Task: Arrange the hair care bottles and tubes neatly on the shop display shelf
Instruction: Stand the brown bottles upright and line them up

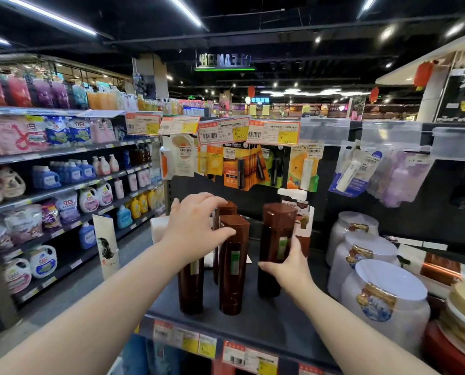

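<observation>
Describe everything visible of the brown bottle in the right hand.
The bottle is tall, dark brown, plastic-looking, with a faceted brown cap and a narrow green label on its front. It stands upright on the dark shelf, apart from three like bottles to its left, a white pump bottle right behind. The right hand grips its lower half.

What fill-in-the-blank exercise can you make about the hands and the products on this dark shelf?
The right hand grips a tall brown plastic bottle that stands ____.
The pump bottle behind it has a ____ pump head.
The round white-lidded jars on the right number ____.
Missing words: upright; white; three.
</observation>
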Motion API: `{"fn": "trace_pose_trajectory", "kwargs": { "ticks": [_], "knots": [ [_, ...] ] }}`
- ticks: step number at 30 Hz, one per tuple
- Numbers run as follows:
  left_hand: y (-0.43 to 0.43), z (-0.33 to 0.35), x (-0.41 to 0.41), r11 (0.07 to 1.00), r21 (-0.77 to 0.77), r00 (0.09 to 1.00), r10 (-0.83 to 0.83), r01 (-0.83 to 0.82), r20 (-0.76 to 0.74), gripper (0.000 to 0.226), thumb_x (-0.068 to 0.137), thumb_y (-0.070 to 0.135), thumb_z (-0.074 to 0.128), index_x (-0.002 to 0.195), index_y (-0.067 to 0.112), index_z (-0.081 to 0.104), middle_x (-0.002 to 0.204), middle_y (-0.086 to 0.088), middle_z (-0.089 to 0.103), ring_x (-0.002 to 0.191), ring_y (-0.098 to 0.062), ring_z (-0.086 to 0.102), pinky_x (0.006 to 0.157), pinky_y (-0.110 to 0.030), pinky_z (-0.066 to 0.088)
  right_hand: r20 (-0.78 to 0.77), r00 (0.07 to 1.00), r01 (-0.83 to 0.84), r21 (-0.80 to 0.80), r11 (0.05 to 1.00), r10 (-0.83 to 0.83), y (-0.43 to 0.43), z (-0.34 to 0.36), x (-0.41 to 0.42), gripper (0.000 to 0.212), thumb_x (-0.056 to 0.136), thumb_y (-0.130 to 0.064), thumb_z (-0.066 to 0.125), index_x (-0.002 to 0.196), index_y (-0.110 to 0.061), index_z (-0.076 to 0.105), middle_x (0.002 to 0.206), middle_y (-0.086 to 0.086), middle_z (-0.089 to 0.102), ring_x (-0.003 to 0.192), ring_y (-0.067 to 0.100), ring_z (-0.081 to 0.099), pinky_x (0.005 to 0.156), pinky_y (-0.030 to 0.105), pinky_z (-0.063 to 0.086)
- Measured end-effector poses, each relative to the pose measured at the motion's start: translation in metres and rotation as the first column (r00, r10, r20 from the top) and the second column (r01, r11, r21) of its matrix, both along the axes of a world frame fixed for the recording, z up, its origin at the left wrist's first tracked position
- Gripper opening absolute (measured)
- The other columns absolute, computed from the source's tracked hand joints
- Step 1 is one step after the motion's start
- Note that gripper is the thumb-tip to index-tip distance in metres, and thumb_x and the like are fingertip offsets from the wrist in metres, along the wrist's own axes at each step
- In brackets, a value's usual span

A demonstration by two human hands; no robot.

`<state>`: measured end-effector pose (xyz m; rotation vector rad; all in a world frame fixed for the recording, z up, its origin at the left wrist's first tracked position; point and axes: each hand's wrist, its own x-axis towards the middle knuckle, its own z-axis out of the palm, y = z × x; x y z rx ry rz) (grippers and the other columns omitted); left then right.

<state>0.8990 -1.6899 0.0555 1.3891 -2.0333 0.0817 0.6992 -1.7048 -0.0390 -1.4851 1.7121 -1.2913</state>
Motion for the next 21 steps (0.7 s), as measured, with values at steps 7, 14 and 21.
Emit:
{"fn": "trace_pose_trajectory", "kwargs": {
  "ticks": [7,14,21],
  "knots": [
    [0.002,0.012,-0.019,0.98,0.168,0.929,0.037,-0.105,0.368,0.071,0.076,0.061,0.058,0.138,0.039,0.032,0.14,0.004,0.044,0.134,-0.023,0.033,0.112,-0.06,0.002,0.079,0.982,-0.181,0.181,0.967,0.169,-0.013,0.007,-0.003,0.066,0.07,-0.014,0.08,0.128,-0.015,0.049,0.123,0.005,0.061,0.114,0.024,0.057,0.097,0.04,0.048],
    [0.001,0.015,-0.028,0.982,0.166,0.936,0.026,-0.09,0.351,0.055,0.081,0.055,0.057,0.131,0.034,0.046,0.131,0.004,0.054,0.127,-0.021,0.043,0.113,-0.053,0.01,0.031,0.986,-0.164,0.166,0.972,0.161,-0.024,0.013,0.008,0.057,0.07,-0.013,0.08,0.121,-0.013,0.053,0.113,0.007,0.064,0.103,0.024,0.063,0.08,0.036,0.056],
    [0.005,0.004,-0.029,0.99,0.138,0.974,-0.003,-0.03,0.228,0.055,0.082,0.05,0.058,0.133,0.03,0.047,0.132,0.003,0.054,0.126,-0.018,0.043,0.114,-0.043,0.019,-0.026,0.946,-0.312,0.189,0.931,0.322,-0.027,0.021,0.015,0.05,0.08,-0.014,0.072,0.124,-0.016,0.051,0.109,0.002,0.062,0.1,0.016,0.059,0.078,0.025,0.051]
  ]
}}
